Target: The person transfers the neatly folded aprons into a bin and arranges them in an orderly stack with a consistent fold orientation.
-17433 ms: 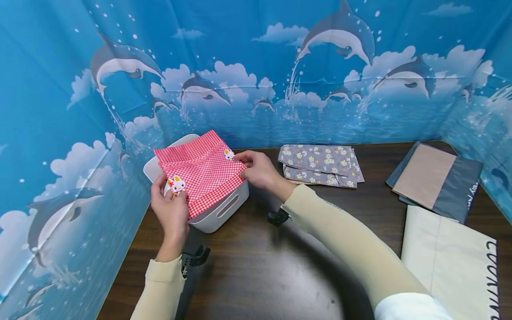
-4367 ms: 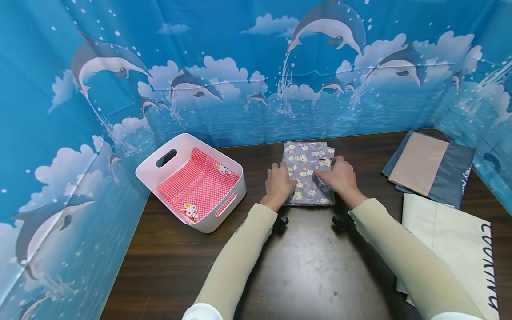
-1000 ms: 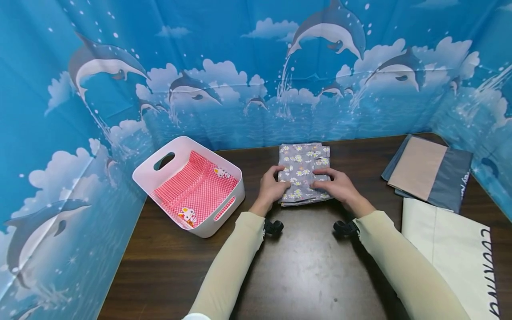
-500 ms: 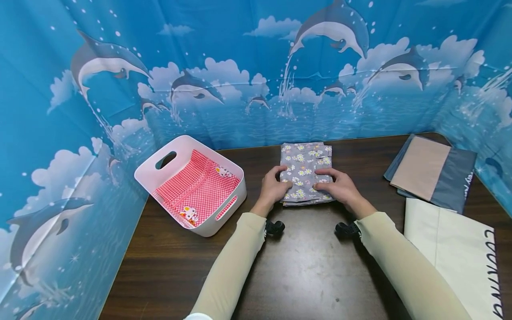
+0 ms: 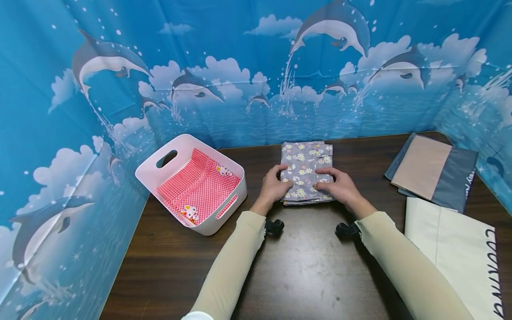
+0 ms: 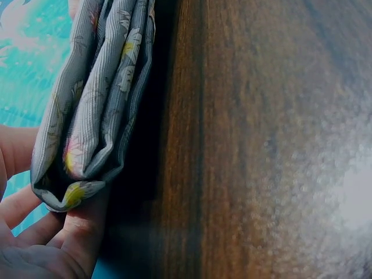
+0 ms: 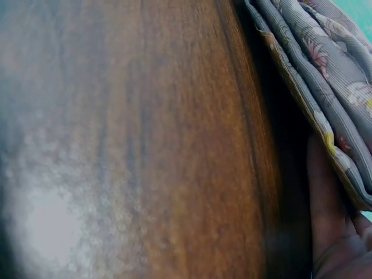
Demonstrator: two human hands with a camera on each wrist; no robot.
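A folded grey cloth with a daisy print (image 5: 302, 160) lies near the back edge of the table, between both hands. My left hand (image 5: 273, 186) grips its left side, thumb on top. In the left wrist view, several stacked layers of the cloth (image 6: 96, 128) show edge-on, and fingers (image 6: 81, 232) reach under the fold. The right hand (image 5: 340, 186) holds the opposite side, its thumb also on the upper face. A finger (image 7: 326, 197) lies along the underside of the cloth (image 7: 325, 75) in the right wrist view.
To the left stands a white basket (image 5: 212, 226) with a red gingham cloth (image 5: 202, 186) inside, bunny figures on it. At the right lie a folded grey-and-tan piece (image 5: 424, 166) and a cream one (image 5: 448, 249) with black lettering. A dolphin curtain (image 5: 256, 89) borders the table.
The red gingham cloth, held over the basket 17 seconds ago, now lies inside it. The grey cloth was folded narrower by 4.4 seconds ago. Over the last second the hands barely move.
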